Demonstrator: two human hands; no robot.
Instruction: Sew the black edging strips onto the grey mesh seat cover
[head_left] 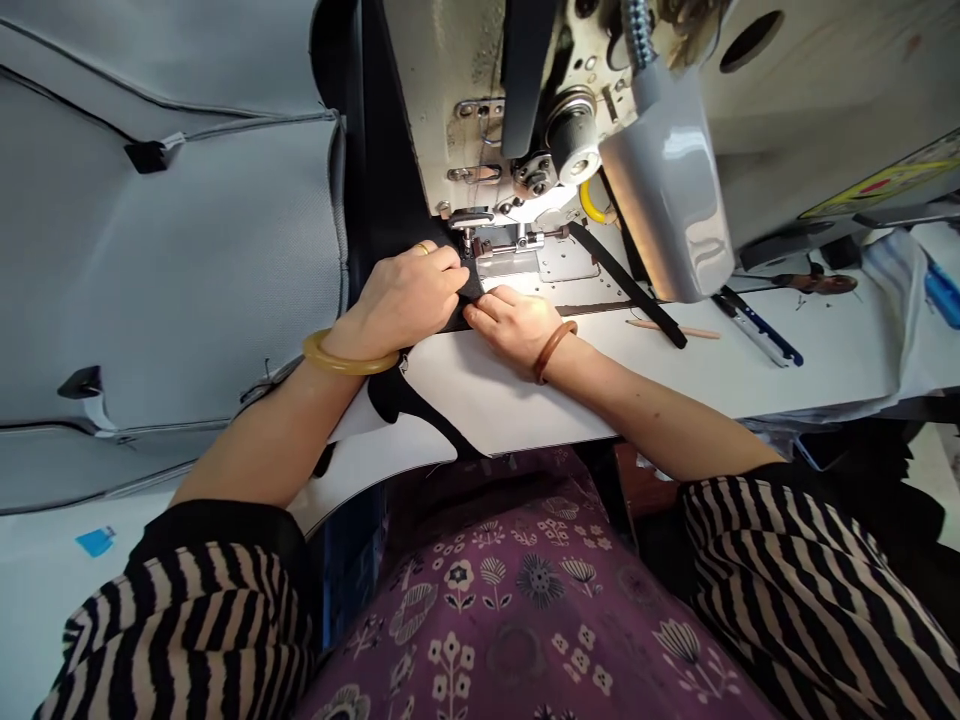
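Observation:
Both hands are at the needle area of a sewing machine (450, 120). My left hand (409, 298), with a ring and a yellow bangle, has its fingers bent onto black fabric (471, 282) just in front of the presser foot (467, 243). Close by on the right, my right hand (514, 322), wearing a brown bangle, pinches the edge of the same fabric. A narrow tail of the black material hangs below my left wrist over the table's front edge. The fingertips partly hide the fabric under the foot.
A large grey padded piece (247, 230) with black tabs covers the left side. A lamp (671, 190) hangs at the right of the needle. On the white table (600, 375) lie a black strip (637, 290), a pencil (697, 332) and thread snips (761, 328). A blue scrap (95, 541) sits far left.

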